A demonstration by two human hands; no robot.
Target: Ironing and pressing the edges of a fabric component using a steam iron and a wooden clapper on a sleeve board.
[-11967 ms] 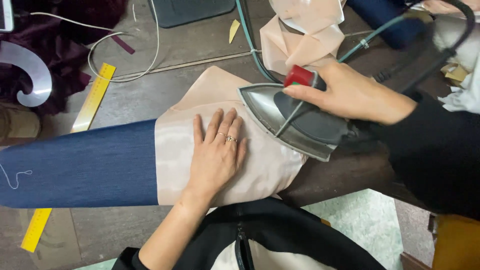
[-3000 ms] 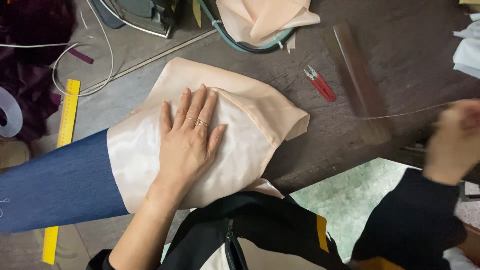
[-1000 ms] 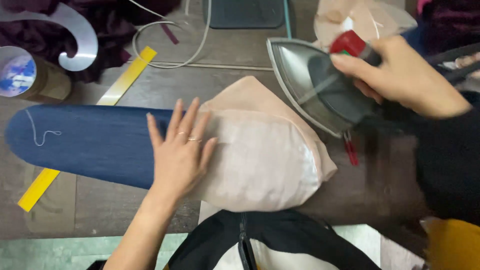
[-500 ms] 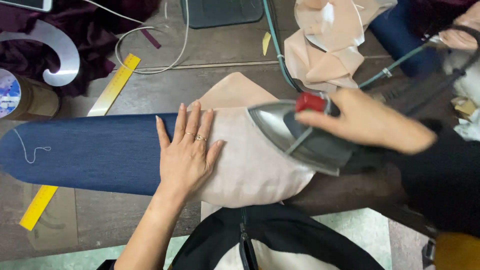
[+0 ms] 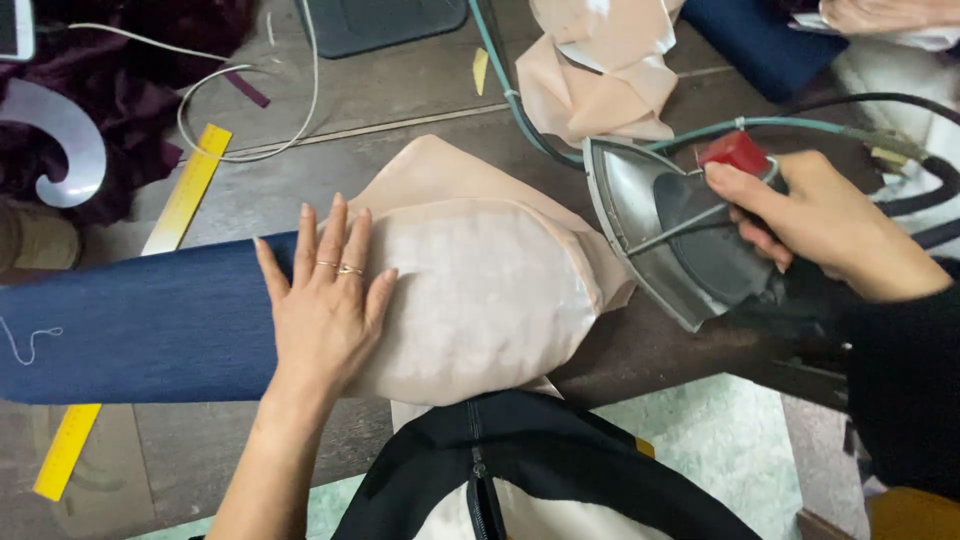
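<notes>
Dark, worn wood makes up the table [image 5: 420, 100], which fills most of the head view and carries nearly everything seen. Largest on it is a long padded pressing form covered in blue denim [image 5: 140, 320], lying across the left half with a loose white thread on its left end. Over its right end is drawn a pale peach fabric piece [image 5: 480, 300], smooth and rounded on top, with a folded flap reaching up behind it.

Below the fabric, at the near edge of the table, the person's black zipped garment [image 5: 530, 470] shows. A steam iron [image 5: 670, 235] with a grey metal soleplate sits tilted just beside the right edge of the peach fabric, its point toward the top of the view; whether it touches the cloth cannot be told. A teal hose [image 5: 520, 110] runs from it up across the table.

The right hand [image 5: 830, 225] is closed around the iron's handle, thumb resting by the red knob [image 5: 735, 152]. The left hand [image 5: 325, 300] lies flat with fingers spread, pressing where the peach fabric meets the denim; rings sit on two fingers.

A crumpled heap of peach cloth [image 5: 600, 70] lies at the top, near the hose. A yellow ruler [image 5: 185, 190] passes under the denim form on the left. A white cable [image 5: 250, 110] loops above it, and a grey curved template [image 5: 60, 140] rests on dark maroon cloth [image 5: 150, 40] in the far left corner.
</notes>
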